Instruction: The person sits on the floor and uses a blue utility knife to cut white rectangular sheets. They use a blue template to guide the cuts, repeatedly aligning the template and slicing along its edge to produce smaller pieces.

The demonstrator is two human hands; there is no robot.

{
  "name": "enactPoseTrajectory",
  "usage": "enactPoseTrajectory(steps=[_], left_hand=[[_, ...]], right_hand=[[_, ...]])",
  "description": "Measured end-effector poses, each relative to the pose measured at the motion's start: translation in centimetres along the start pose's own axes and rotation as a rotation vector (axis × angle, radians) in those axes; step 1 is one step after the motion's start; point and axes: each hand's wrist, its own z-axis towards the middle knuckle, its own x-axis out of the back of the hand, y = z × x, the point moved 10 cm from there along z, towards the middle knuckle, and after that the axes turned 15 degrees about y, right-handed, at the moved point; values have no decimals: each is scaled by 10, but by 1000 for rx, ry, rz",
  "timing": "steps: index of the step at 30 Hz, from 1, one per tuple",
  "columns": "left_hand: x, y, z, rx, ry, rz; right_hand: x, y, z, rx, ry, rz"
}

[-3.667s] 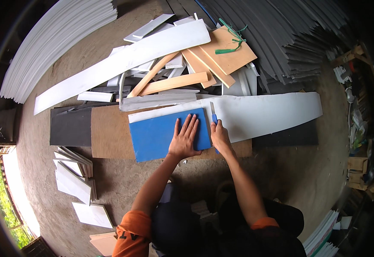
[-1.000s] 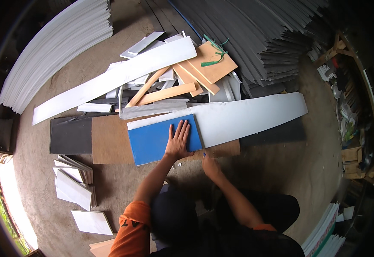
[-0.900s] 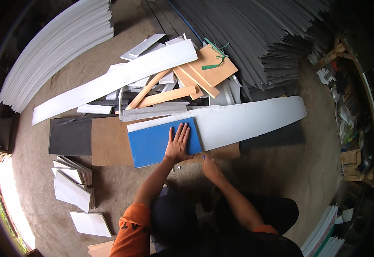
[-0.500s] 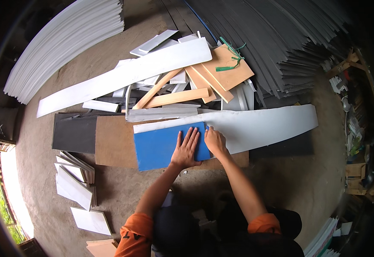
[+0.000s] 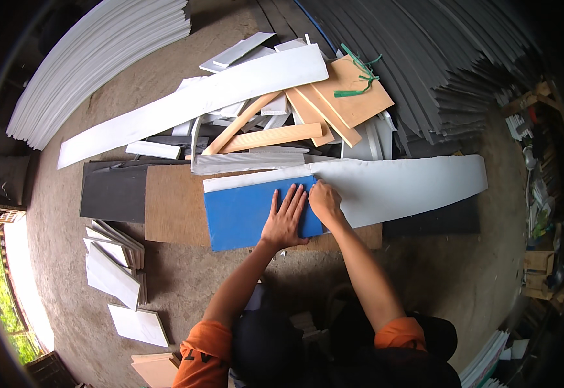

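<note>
My left hand (image 5: 284, 216) lies flat with fingers spread on a blue rectangular panel (image 5: 237, 216), pressing near its right end. Under that panel is a long white sheet (image 5: 405, 187), which shows as a strip along the far edge and stretches out to the right. At the blue panel's right edge, close to its far corner, my right hand (image 5: 325, 202) is closed in a fist-like grip. Whatever it holds is hidden by the fingers. A brown board (image 5: 172, 207) and a black board (image 5: 112, 194) lie beneath these sheets.
Beyond the boards is a heap of offcuts with a long white strip (image 5: 198, 100), tan pieces (image 5: 356, 94) and a green tie (image 5: 359, 90). White sheets (image 5: 101, 64) are stacked far left, dark grey sheets (image 5: 418, 58) far right. Small white pieces (image 5: 110, 275) lie at left.
My right hand has slid slightly away from me along the blue panel's right edge. The left hand keeps its place on the panel. The whole view has shifted a little.
</note>
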Motion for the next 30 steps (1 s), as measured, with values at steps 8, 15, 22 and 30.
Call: enactPoseTrajectory(steps=[8,15,22,30], left_hand=[[-3,3,0,-3,-30,59],[-4,6,-3,-1,2,73],[-1,12,-1,-27,-8,143],[1,6,-2,-17,0,64]], right_hand=[[-23,18,-15,-265,-562,-18],[-10,48,-103,-375,-507,75],[-9,60,-171,-314,-300,66],[41,60,-112,-163,-228,4]])
